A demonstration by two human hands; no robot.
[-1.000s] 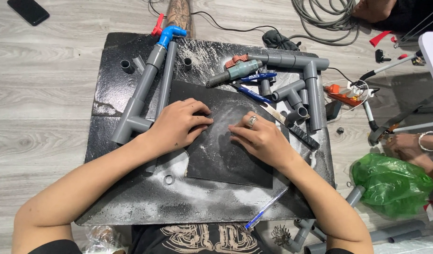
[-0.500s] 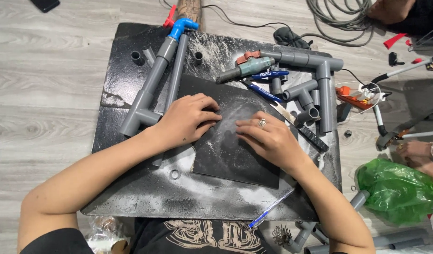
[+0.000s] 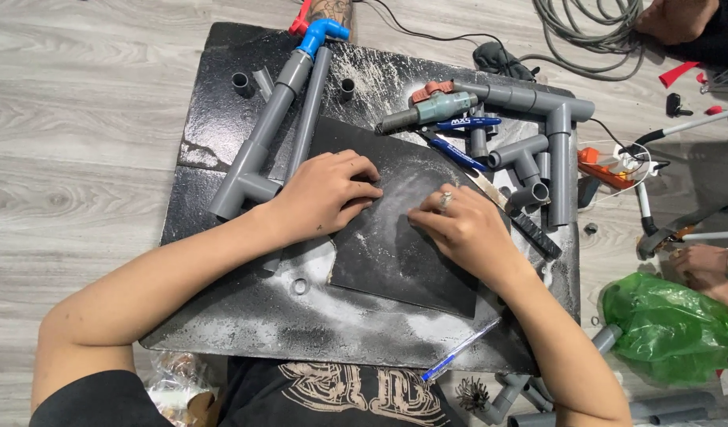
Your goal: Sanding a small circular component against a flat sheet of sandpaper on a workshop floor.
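Pressing black sheet (image 3: 395,237) flat at mat (image 3: 221,150) centre: left hand (image 3: 320,196) on upper-left corner, fingers curled; right hand (image 3: 463,231) mid-sheet, fingertips down, nothing pinched. Sheet's long axis runs diag. toward lower right, right hand nearer.

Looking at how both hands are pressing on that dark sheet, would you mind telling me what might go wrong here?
The left hand and right hand press on the dusty black sheet; it might slide on the white powder. The blue pen at the board's near edge could roll off. The grey pipes crowd the right hand.
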